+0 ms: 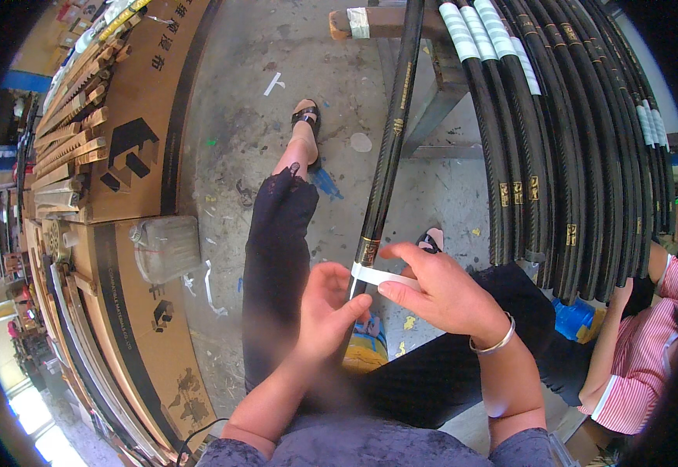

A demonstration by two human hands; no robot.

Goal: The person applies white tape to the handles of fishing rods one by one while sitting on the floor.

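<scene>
A long black tube (389, 156) with gold markings slants from the top of the view down between my hands. White tape (385, 278) is stuck around it near its lower end, and a short strip of the tape stretches off to the right. My right hand (452, 288) pinches that strip between thumb and fingers. On the left of the tube my left hand (327, 311) is curled around its lower end, thumb in front. The tube's very end is hidden by this hand.
Many black tubes (572, 156), some with white-banded ends, lie side by side on a metal stand (436, 109) at right. Cardboard boxes (140, 171) with wooden strips (74, 132) line the left. A person in a striped sleeve (642, 362) sits close at right. Tape scraps (274, 83) lie on the floor.
</scene>
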